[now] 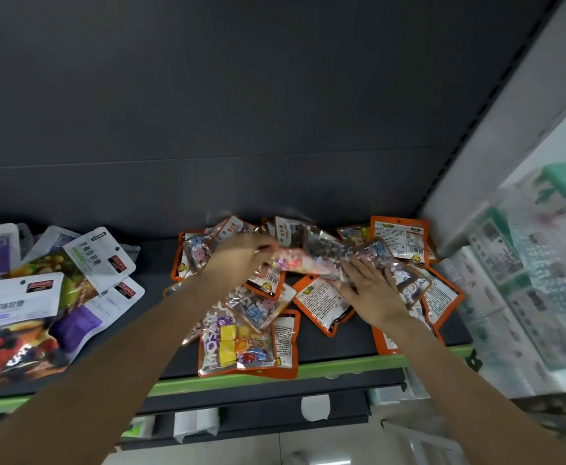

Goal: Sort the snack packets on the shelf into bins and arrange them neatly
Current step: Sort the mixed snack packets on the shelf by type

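Shelf (pixel 325 344), dark deck with green front edge: holds two loose heaps of snack packets, well apart, no bin in view on it.

Item 1, orange-edged packets (pixel 322 302): heap at centre-right, overlapping and lying at all angles, some face up, some label side up. One lies at the front edge (pixel 238 344), clear window showing coloured sweets.

Item 2, white and purple packets (pixel 40 290): heap at far left, likewise unsorted and overlapping.

Item 3, left hand (pixel 238 260): fingers closed on the end of a lifted packet (pixel 303 261) above the orange-edged heap.

Item 4, right hand (pixel 374 292): lies palm down, fingers spread, on the heap at the lifted packet's other end; motion blur leaves it unclear whether it pinches that end or only presses the packets beneath.

Item 5, stacked boxes (pixel 523 290) at right, pale and blurred; contents not legible.

Status: early. Judging by the layout, nothing yet binned or squared; both heaps remain to be sorted.
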The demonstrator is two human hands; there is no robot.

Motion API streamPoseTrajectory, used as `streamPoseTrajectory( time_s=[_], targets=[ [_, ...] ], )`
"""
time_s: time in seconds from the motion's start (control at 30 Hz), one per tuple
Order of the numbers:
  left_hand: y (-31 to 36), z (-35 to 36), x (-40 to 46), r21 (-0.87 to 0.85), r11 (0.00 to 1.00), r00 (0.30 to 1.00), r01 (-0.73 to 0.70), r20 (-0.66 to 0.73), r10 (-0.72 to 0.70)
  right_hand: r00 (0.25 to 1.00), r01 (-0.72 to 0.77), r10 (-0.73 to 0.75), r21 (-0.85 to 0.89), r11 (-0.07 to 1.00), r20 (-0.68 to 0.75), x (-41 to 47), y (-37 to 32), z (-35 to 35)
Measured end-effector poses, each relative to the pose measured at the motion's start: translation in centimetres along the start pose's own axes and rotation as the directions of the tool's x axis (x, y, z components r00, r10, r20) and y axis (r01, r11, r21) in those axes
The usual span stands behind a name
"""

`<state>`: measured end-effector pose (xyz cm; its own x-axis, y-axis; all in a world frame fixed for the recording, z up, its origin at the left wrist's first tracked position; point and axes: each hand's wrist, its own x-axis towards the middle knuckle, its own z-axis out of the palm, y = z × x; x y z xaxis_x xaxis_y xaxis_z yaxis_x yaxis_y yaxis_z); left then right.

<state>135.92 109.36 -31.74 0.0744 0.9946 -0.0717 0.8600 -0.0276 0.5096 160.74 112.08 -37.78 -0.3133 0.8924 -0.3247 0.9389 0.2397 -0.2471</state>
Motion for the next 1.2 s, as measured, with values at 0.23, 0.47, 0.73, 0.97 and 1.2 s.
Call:
streamPoseTrajectory(
  time_s=[0.23, 0.47, 0.73, 0.97, 1.2],
  targets=[
    [0.4, 1.4, 2.2, -0.587, 0.739, 0.923, 0.331, 0.038, -0.383, 0.996, 0.016, 0.002, 0.213, 0.977, -0.085, -0.1, -0.4, -0.1],
    [0.6, 2.7, 0.9, 0.280, 0.960, 0.986, -0.002, 0.160, -0.044, 0.956, 0.202, -0.166, 0.135, 0.970, -0.242, -1.0, -2.4, -1.2],
    [-4.7, 0.6, -1.1, 0.435, 0.887, 0.975, 0.153, 0.078, -0.207, 0.997, 0.045, -0.060, -0.249, 0.968, -0.055, 1.5, -5.6, 0.1],
    [-2.1, 3.6, -1.6, 0.061, 0.997, 0.976, 0.037, 0.213, -0.049, 0.948, 0.130, -0.107, 0.060, 0.990, -0.301, 1.1, -6.7, -2.6],
    [-6.3, 1.2, -2.3, 0.273, 0.952, 0.978, 0.140, 0.110, -0.175, 0.977, 0.213, -0.214, -0.204, 0.956, 0.016, 2.3, -7.1, 0.1]
  ],
)
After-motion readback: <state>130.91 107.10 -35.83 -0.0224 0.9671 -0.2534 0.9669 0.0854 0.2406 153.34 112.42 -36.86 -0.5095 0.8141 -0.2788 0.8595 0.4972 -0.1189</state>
